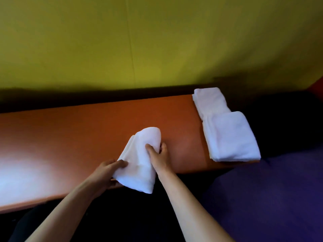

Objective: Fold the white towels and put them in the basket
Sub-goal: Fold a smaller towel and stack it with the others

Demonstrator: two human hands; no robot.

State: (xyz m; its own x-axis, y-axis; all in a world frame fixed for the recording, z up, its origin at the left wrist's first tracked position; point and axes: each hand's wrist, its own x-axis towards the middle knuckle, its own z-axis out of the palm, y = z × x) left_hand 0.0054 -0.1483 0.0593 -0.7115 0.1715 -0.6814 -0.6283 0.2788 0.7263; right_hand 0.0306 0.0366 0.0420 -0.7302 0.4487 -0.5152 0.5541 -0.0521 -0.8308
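Yellow-green wall [157, 41] backed a long orange-brown wooden counter [87, 123], where two folded white terry towels [230, 137] lay at its right end beside purple fabric [279, 189]; no basket was in view. The left hand [106, 173] pinched the near corner of a half-folded white towel [139, 159] at the counter's front edge while the right hand [157, 154] curled its grip round the towel's right side. Folding looked nearly done, so the next move likely called for one last fold, or carrying it to the others.

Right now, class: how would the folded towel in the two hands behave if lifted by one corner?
The towel would probably flop open: it already sags between the left hand and right hand. It looks light, held by fingertips. Its soft pile seems unlikely to slip.
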